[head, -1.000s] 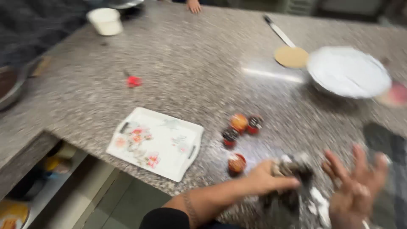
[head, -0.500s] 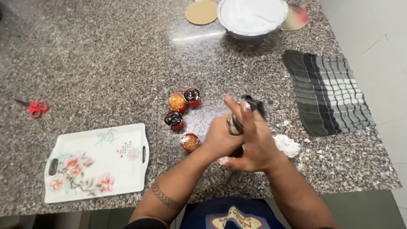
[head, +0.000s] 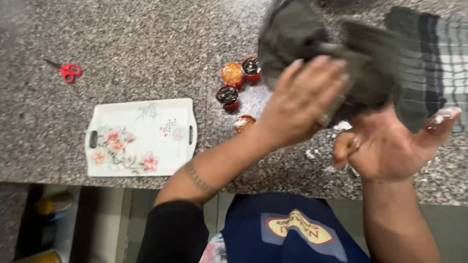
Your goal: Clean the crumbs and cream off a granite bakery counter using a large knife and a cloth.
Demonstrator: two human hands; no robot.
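Two hands are being worked over the table, and a dark cloth is being handled between them. The cloth is being pressed and gripped by the closed fingers of the left hand, and it is bunched just above and beyond those fingers. The right hand is being held open, palm up, its spread fingers dusted white; the cloth is lying against its upper edge, just beyond the palm.

The wiping looks to be under way rather than finished, since white residue is being left on the fingertips and white crumbs are lying on the table just below the hands.

Four small round cups are standing just left of the left fingers. A flowered white tray is lying farther left, and red scissors well beyond it. A striped towel is lying above the right fingers. The table is speckled grey stone; under its near edge, shelves are dimly being shown.
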